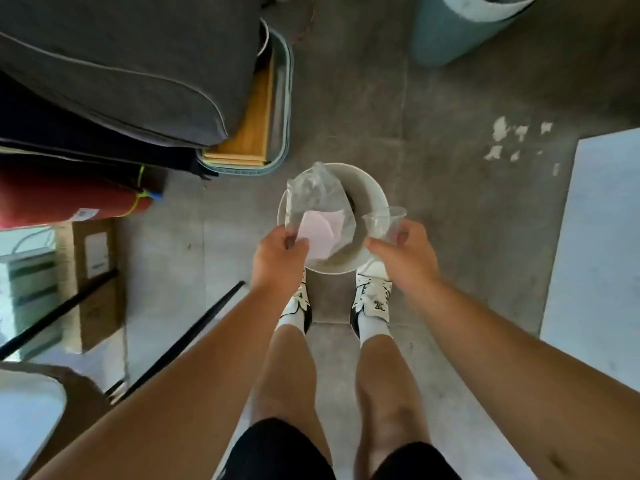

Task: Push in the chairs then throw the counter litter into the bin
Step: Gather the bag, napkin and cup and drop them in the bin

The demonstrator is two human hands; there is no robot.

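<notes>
Litter over the white bin (375,195) at the feet: left hand (278,259) fingers pinched on a limp, light plastic bag (317,202), right hand (403,252) closed round a thin, crushable clear cup (384,221).

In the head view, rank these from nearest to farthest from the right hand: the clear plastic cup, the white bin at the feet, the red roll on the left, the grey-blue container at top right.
1. Clear plastic cup: in the right hand grip.
2. White bin: just below and left of the hand, at the feet.
3. Grey-blue container: upper right, across the floor.
4. Red roll: far left, under the dark bags.
</notes>
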